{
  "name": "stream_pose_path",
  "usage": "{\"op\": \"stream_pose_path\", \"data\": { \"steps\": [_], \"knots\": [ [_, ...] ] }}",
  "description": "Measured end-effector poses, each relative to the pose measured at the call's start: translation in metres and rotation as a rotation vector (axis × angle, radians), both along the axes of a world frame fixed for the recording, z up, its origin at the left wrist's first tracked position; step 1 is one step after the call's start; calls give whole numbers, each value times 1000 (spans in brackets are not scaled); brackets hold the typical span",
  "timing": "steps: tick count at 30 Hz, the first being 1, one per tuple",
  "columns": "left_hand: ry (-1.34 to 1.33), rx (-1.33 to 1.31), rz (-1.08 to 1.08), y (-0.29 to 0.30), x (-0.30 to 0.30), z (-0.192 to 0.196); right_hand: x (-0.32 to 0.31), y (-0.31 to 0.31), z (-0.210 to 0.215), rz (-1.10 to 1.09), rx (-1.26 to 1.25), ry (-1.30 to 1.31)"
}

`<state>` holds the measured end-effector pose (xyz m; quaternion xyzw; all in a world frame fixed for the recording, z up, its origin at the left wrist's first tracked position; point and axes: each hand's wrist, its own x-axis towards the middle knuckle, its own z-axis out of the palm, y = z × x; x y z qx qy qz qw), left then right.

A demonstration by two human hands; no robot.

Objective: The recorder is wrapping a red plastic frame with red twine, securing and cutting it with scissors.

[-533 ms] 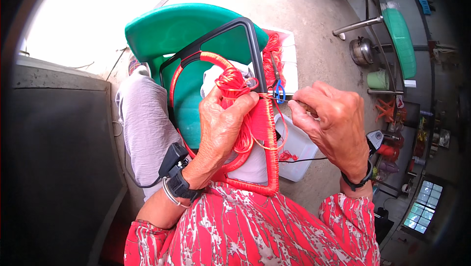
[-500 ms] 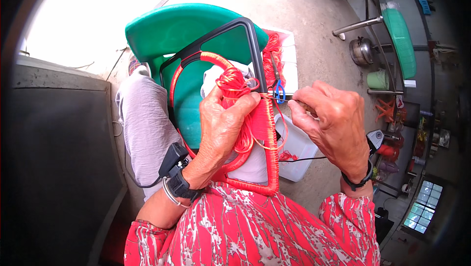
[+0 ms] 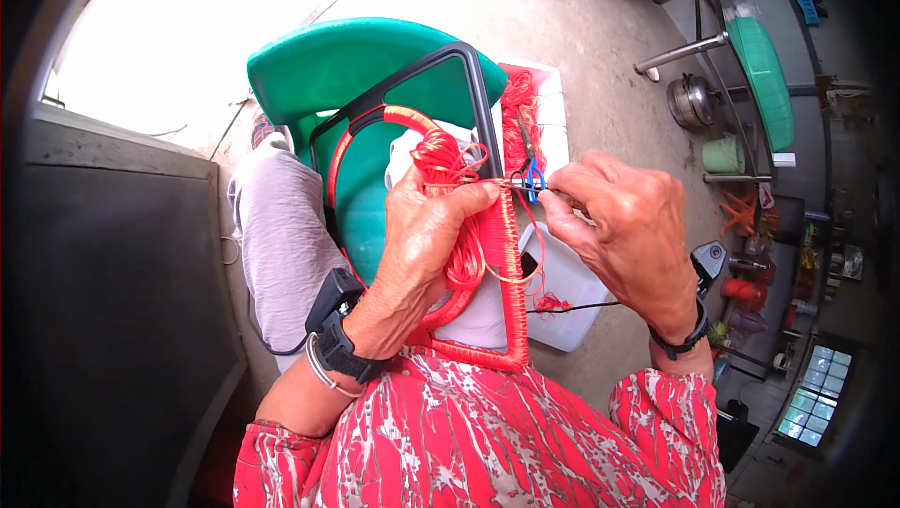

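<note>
Left hand (image 3: 427, 236): we gripped the bundle of red cord (image 3: 450, 171) against the wrapped metal frame (image 3: 511, 264), fingers closed on both.
Right hand (image 3: 628, 227): we pinched a taut strand by the frame's bar, fingers narrow, just beside the blue-handled scissors (image 3: 531, 171).
Frame: it rested upright on our lap, before the green chair (image 3: 356, 67).
Risk: we judged the wrap could loosen if our pinch slackened, or loose cord could tangle.

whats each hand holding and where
Left hand grips the cord-wrapped frame at its wrapped side bar, over loose red cord. Right hand pinches the cord end near the bar.
</note>
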<state>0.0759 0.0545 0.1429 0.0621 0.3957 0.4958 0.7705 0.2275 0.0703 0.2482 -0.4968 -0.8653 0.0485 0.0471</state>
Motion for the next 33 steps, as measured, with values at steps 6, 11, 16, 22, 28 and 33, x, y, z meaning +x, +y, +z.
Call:
{"op": "stream_pose_path", "data": {
  "steps": [6, 11, 16, 22, 28, 33],
  "knots": [
    [-16, -104, 12, 1, 0, 2, 5, 3, -4, 37, -13, -9],
    [-36, -130, -1, -1, -1, -5, 12, 14, -6, 71, -29, 149],
    [-41, -175, -25, -1, -3, -7, 16, 24, -13, 125, -100, 152],
    [-58, -238, -28, -8, -5, -4, 18, 33, -14, 191, -190, 165],
    [-83, -215, -38, -16, -4, -4, 23, 59, -16, 350, -343, 177],
    [-79, -208, -56, -20, -1, -2, 15, 89, -13, 380, -679, 41]
  ]
}}
